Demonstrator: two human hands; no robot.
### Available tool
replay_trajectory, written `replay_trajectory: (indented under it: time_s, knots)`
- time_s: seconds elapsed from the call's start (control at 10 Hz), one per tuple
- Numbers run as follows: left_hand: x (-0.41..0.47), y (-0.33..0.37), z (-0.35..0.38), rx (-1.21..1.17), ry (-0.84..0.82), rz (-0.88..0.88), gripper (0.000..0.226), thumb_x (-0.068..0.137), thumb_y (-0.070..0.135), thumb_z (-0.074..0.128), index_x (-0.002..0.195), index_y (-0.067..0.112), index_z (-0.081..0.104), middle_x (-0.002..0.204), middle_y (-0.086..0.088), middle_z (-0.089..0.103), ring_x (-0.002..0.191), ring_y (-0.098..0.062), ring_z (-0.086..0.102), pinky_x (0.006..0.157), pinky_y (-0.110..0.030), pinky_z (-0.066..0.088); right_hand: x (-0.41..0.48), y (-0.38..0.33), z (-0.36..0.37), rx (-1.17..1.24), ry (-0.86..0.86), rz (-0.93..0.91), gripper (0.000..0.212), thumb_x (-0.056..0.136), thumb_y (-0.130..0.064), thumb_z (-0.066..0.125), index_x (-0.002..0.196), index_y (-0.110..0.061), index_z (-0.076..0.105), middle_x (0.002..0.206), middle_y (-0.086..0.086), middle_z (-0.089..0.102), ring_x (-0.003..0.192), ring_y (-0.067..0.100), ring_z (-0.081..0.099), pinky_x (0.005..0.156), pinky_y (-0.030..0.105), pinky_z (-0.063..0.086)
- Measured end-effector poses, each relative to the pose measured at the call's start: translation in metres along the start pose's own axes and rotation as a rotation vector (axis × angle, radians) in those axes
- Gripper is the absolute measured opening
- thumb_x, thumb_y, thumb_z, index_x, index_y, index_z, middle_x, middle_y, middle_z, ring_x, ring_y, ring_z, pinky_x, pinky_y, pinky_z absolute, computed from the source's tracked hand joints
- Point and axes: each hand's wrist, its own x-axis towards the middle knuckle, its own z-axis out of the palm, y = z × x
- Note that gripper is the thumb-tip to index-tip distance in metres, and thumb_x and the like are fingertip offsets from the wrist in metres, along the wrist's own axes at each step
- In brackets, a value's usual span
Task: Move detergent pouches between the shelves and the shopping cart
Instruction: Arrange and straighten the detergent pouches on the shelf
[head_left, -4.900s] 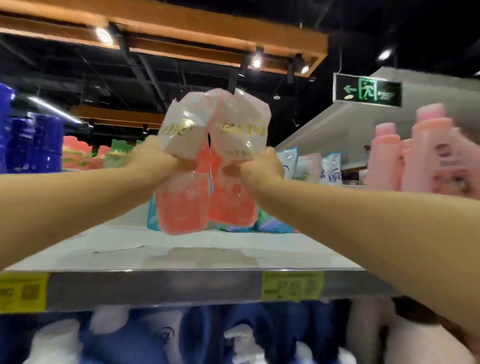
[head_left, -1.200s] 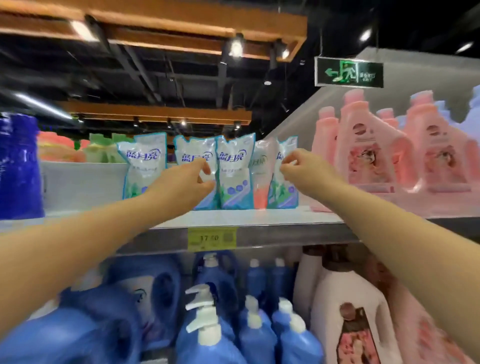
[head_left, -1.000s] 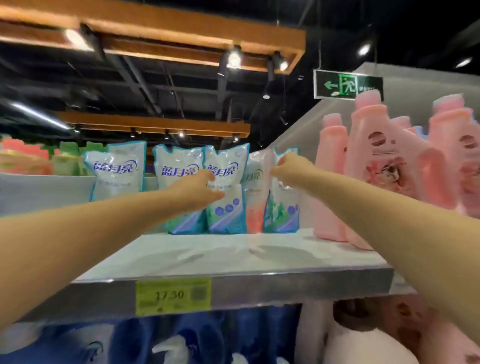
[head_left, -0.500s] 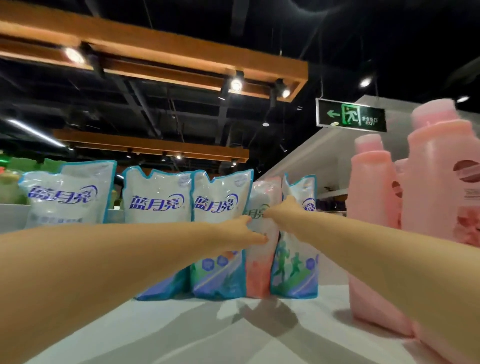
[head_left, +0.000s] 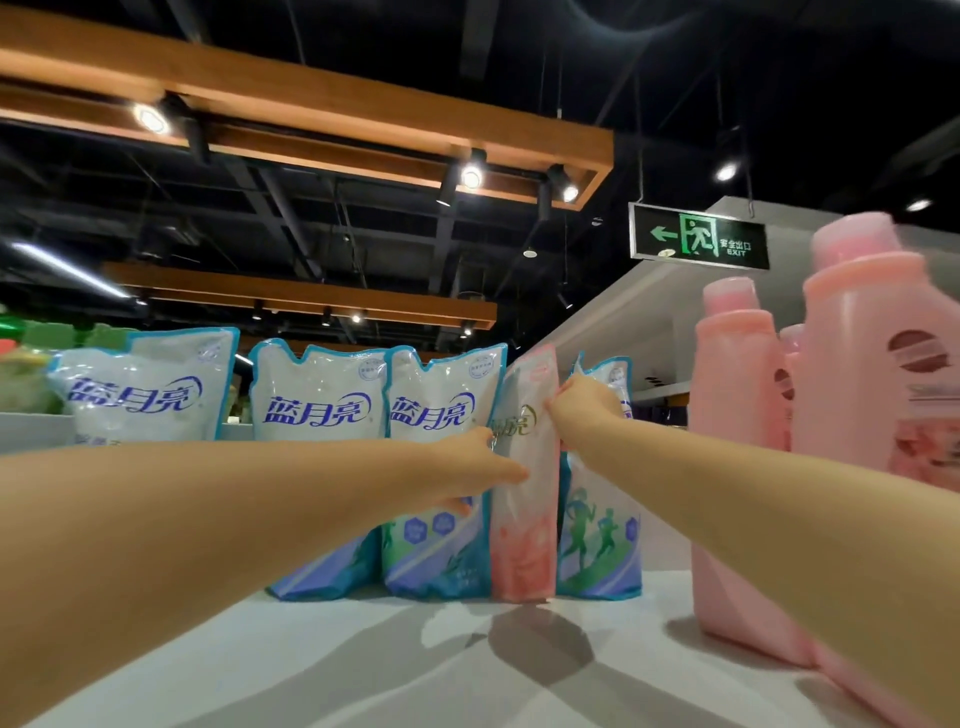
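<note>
The pale grey shelf top (head_left: 363, 665) runs under both forearms and carries everything the hands reach for; beyond it a dark ceiling with wooden beams (head_left: 322, 109) and spotlights rises over the store, and a green exit sign (head_left: 698, 236) hangs above and to the right of the right hand. No shopping cart is in view.

To the right of the right hand (head_left: 584, 402) stand tall pink plastic detergent bottles (head_left: 862, 374), packed close together near the shelf edge. To the left of the left hand (head_left: 475, 465) a row of white-and-blue detergent pouches (head_left: 317, 415) stands upright and shoulder to shoulder, which probably keeps the soft packs from slumping.

Between the two hands is the slim pink-and-white detergent pouch (head_left: 524, 499), upright on the shelf and wedged between a blue pouch on its left and the blue-and-green pouch with running figures (head_left: 597, 540) on its right. The left hand is partly open, fingertips laid against the pink pouch's left edge at mid-height. The right hand pinches or presses the upper right edge; whether its fingers actually close around the film cannot be told. Working from both sides suits a floppy pack squeezed in a tight gap. I judge the hands are either seating it in the row or starting to draw it out; which one cannot be told.
</note>
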Motion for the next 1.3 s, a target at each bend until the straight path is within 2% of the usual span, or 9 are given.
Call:
replay_trajectory:
  time_s: [0.1, 0.3, 0.4, 0.6, 0.7, 0.8, 1.0, 1.2, 1.3]
  knots:
    - [-0.019, 0.014, -0.004, -0.06, 0.016, -0.006, 0.068, 0.086, 0.037, 0.063, 0.142, 0.02, 0.028, 0.133, -0.004, 0.046, 0.112, -0.018, 0.049, 0.093, -0.038, 0.051, -0.011, -0.002, -0.013, 0.017, 0.111, 0.002, 0.029, 0.098, -0.01, 0.037, 0.124, -0.003, 0.047, 0.129, 0.019, 0.051, 0.118, 0.033, 0.05, 0.091, 0.035, 0.043]
    - [-0.075, 0.04, -0.001, -0.114, -0.028, 0.029, 0.069, 0.085, 0.039, 0.063, 0.142, 0.023, 0.027, 0.139, -0.005, 0.044, 0.124, -0.024, 0.044, 0.102, -0.044, 0.043, -0.036, -0.026, -0.063, 0.271, 0.257, 0.02, 0.032, 0.099, -0.005, 0.033, 0.129, 0.0, 0.042, 0.135, 0.018, 0.045, 0.124, 0.032, 0.045, 0.099, 0.036, 0.036]
    - [-0.1, 0.048, 0.002, -0.352, -0.049, 0.04, 0.095, 0.074, 0.043, 0.071, 0.145, 0.03, 0.009, 0.146, -0.007, 0.035, 0.129, -0.031, 0.041, 0.101, -0.052, 0.04, -0.064, -0.038, -0.096, 0.344, 0.262, 0.019, 0.035, 0.099, -0.009, 0.034, 0.132, -0.002, 0.042, 0.137, 0.014, 0.045, 0.125, 0.028, 0.044, 0.08, 0.024, 0.032]
    - [-0.171, 0.057, -0.018, -0.729, -0.061, 0.212, 0.096, 0.062, 0.038, 0.079, 0.141, 0.03, 0.024, 0.129, -0.007, 0.055, 0.113, -0.028, 0.057, 0.096, -0.055, 0.044, -0.145, -0.08, -0.138, 1.024, 0.257, 0.032, 0.025, 0.095, -0.014, 0.037, 0.071, -0.02, 0.042, 0.102, 0.007, 0.054, 0.084, 0.019, 0.056, 0.077, 0.027, 0.051]
    - [-0.213, 0.054, -0.039, -0.831, -0.05, 0.343, 0.057, 0.075, 0.025, 0.071, 0.126, 0.021, 0.045, 0.118, -0.01, 0.063, 0.104, -0.028, 0.064, 0.088, -0.05, 0.052, -0.179, -0.101, -0.146, 1.187, 0.209, 0.08, 0.026, 0.092, -0.018, 0.032, 0.083, -0.015, 0.056, 0.095, 0.009, 0.064, 0.088, 0.027, 0.063, 0.087, 0.042, 0.054]
    - [-0.258, 0.051, -0.061, -0.835, -0.005, 0.431, 0.034, 0.08, 0.016, 0.068, 0.112, 0.019, 0.055, 0.106, -0.009, 0.067, 0.094, -0.025, 0.067, 0.078, -0.04, 0.058, -0.218, -0.124, -0.152, 1.144, 0.189, 0.049, 0.027, 0.092, -0.017, 0.032, 0.092, -0.013, 0.058, 0.102, 0.014, 0.066, 0.098, 0.032, 0.064, 0.088, 0.044, 0.054]
    - [-0.348, 0.021, -0.077, -0.805, 0.259, 0.427, 0.056, 0.071, 0.009, 0.077, 0.121, 0.009, 0.052, 0.106, -0.011, 0.068, 0.09, -0.024, 0.069, 0.07, -0.034, 0.059, -0.302, -0.145, -0.145, 1.026, 0.125, -0.065, 0.015, 0.093, -0.008, 0.042, 0.088, -0.01, 0.056, 0.089, 0.011, 0.062, 0.085, 0.027, 0.063, 0.077, 0.045, 0.058]
    - [-0.438, 0.008, -0.06, -0.824, 0.26, 0.451, 0.037, 0.077, 0.0, 0.067, 0.111, 0.012, 0.059, 0.098, -0.006, 0.071, 0.086, -0.017, 0.07, 0.073, -0.031, 0.058, -0.402, -0.123, -0.167, 0.989, -0.17, -0.042, 0.027, 0.097, -0.029, 0.047, 0.115, -0.011, 0.057, 0.099, 0.004, 0.07, 0.088, 0.018, 0.068, 0.074, 0.032, 0.058]
    - [-0.478, 0.018, -0.037, -0.879, 0.237, 0.428, 0.034, 0.077, 0.002, 0.069, 0.107, 0.017, 0.06, 0.096, -0.004, 0.072, 0.086, -0.018, 0.07, 0.072, -0.032, 0.058, -0.451, -0.108, -0.19, 1.018, -0.222, -0.037, 0.033, 0.096, -0.03, 0.05, 0.124, -0.013, 0.055, 0.109, 0.005, 0.07, 0.097, 0.021, 0.069, 0.083, 0.042, 0.057]
